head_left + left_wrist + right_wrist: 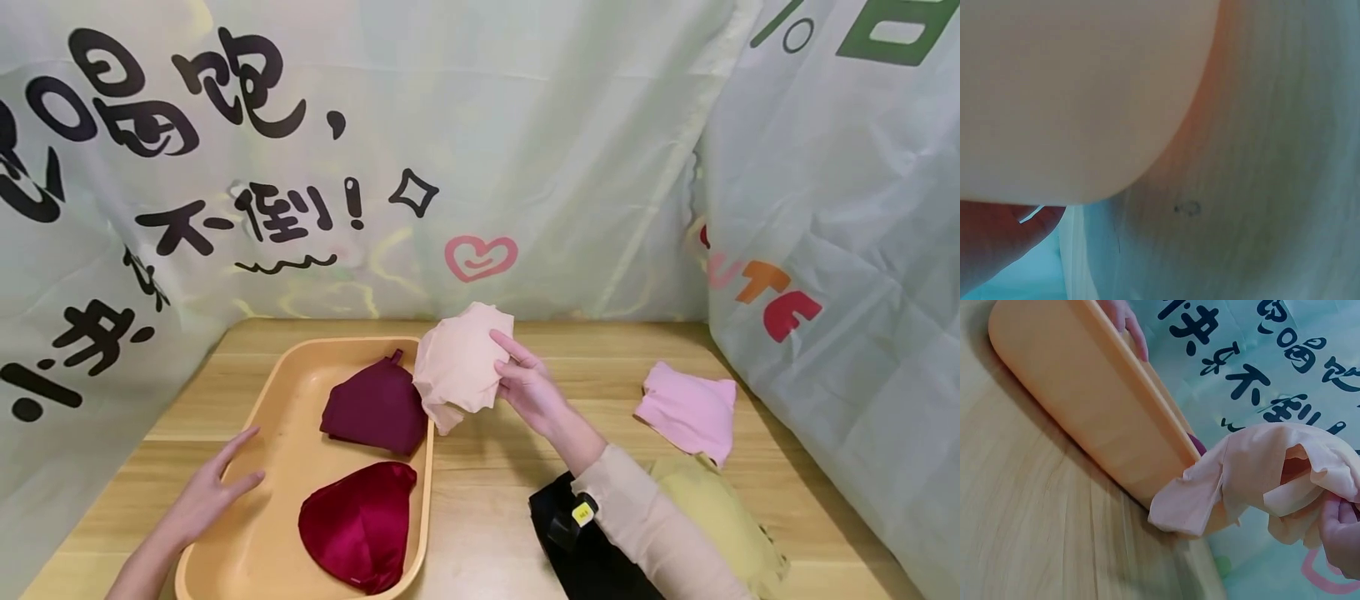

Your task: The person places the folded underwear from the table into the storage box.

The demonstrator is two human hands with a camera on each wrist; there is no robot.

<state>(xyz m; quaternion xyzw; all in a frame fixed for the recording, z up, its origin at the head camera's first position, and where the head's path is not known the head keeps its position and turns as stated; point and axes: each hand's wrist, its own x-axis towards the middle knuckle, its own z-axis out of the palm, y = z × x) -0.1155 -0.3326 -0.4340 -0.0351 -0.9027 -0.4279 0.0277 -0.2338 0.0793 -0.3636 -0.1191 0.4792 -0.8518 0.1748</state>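
My right hand [528,385] pinches the right edge of a pale pink folded bra [459,360], lifted at the tray's right rim. In the right wrist view, the bra [1260,464] shows its rounded cup and a loose flap hanging down beside the tray wall. A plum folded bra [375,406] and a shiny dark red one [360,525] lie inside the orange tray [273,467]. My left hand [206,496] lies over the tray's left rim, fingers extended and thumb apart, holding nothing. The left wrist view shows mostly the tray's outer wall [1085,100].
On the wooden table's right side lie a pink bra [692,408], a yellow-green one [723,521] and a black cloth piece [592,558], the last two partly under my right forearm. A printed curtain [570,167] hangs behind and along both sides.
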